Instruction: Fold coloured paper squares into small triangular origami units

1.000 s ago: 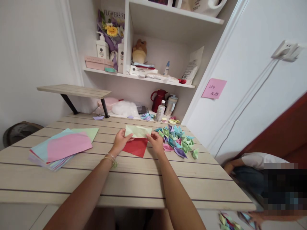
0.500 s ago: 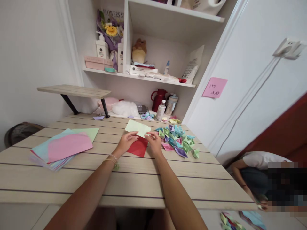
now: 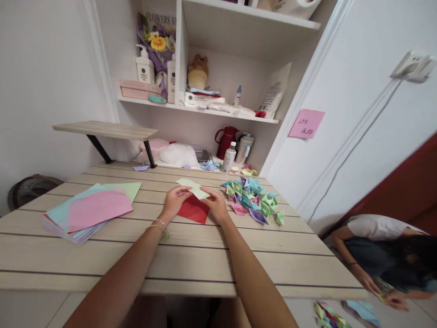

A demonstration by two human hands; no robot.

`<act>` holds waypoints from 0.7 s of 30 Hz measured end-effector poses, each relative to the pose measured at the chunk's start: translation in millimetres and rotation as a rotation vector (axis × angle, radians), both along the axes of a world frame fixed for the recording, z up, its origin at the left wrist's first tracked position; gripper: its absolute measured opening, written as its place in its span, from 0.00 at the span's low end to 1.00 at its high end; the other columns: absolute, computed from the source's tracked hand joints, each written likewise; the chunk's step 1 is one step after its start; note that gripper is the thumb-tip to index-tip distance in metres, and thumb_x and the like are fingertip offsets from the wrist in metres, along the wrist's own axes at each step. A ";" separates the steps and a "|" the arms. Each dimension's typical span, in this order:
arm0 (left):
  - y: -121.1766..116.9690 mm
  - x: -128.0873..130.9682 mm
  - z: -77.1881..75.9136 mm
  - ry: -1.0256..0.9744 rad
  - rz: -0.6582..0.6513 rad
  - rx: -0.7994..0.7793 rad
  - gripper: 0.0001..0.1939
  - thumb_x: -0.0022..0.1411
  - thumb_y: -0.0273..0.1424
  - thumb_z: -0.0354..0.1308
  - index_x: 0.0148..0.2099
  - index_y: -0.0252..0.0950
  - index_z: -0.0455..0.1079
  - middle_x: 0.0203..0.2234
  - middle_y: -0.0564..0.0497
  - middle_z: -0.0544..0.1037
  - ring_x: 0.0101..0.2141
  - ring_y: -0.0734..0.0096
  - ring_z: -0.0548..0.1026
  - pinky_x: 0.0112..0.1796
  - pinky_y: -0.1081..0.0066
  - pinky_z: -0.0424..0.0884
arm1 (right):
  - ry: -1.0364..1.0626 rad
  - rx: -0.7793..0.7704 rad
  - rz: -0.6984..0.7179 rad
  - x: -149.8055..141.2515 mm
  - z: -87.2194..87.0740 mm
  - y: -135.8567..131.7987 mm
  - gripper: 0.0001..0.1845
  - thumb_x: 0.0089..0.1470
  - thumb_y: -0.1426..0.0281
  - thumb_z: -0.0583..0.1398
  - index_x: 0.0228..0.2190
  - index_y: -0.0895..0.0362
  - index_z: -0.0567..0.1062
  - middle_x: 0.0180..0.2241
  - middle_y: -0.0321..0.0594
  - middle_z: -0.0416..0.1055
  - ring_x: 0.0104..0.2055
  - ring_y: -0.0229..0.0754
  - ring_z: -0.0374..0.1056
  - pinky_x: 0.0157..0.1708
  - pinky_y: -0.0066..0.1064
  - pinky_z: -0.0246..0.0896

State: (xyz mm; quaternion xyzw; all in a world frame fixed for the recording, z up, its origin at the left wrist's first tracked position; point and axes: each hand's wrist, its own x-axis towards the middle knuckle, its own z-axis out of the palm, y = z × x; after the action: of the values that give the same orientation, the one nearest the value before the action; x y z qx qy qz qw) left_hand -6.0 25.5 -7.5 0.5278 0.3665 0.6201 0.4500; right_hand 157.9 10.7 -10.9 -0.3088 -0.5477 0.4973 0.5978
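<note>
Over the far edge of the red sheet (image 3: 194,211), the pale green paper (image 3: 197,188) runs slantwise, its left end farther off. The left hand (image 3: 175,201) and right hand (image 3: 217,206) both pinch it, grips narrow, neither nearer; folded paper pieces (image 3: 249,203) lie right of the red sheet.

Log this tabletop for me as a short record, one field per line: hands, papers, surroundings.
Left hand: left hand holding the bent, pale green piece of paper
Right hand: right hand holding the same paper's other side
Between hands: flat red sheet of paper, partly hidden
Left side: stack of multicoloured paper sheets, pink uppermost
Right side: loose pile of multicoloured folded paper boats
Surface: pale wooden table with dark lines
Nearby: another person, lower right, bending down
</note>
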 end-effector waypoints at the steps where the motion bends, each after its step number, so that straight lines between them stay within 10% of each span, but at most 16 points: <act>1: -0.2 0.0 0.2 0.004 0.000 0.003 0.14 0.40 0.32 0.66 0.33 0.32 0.74 0.32 0.45 0.79 0.37 0.62 0.75 0.44 0.62 0.67 | 0.007 0.001 -0.017 0.8 0.8 0.1 0.21 0.33 0.70 0.66 0.36 0.56 0.76 0.42 0.42 0.72 0.42 0.47 0.68 0.45 0.39 0.61; 11: -1.5 -5.0 2.1 0.090 0.033 0.015 0.15 0.41 0.33 0.65 0.35 0.34 0.76 0.32 0.46 0.79 0.38 0.59 0.75 0.44 0.62 0.67 | 0.067 -0.112 0.110 2.6 4.5 -6.4 0.24 0.32 0.69 0.68 0.37 0.58 0.75 0.31 0.40 0.75 0.32 0.41 0.70 0.38 0.35 0.63; 21: -4.3 -3.2 3.7 0.181 0.058 0.032 0.10 0.41 0.34 0.65 0.28 0.34 0.74 0.26 0.48 0.79 0.32 0.62 0.75 0.39 0.66 0.69 | -0.034 -0.047 -0.179 10.8 4.3 1.0 0.15 0.37 0.61 0.64 0.26 0.59 0.75 0.27 0.39 0.74 0.30 0.41 0.68 0.30 0.31 0.62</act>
State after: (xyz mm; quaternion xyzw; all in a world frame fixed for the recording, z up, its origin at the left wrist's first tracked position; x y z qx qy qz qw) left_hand -9.1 21.3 -3.8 0.5780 0.4109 0.5884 0.3884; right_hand 168.7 11.8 -6.7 -0.3789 -0.5161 0.4493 0.6230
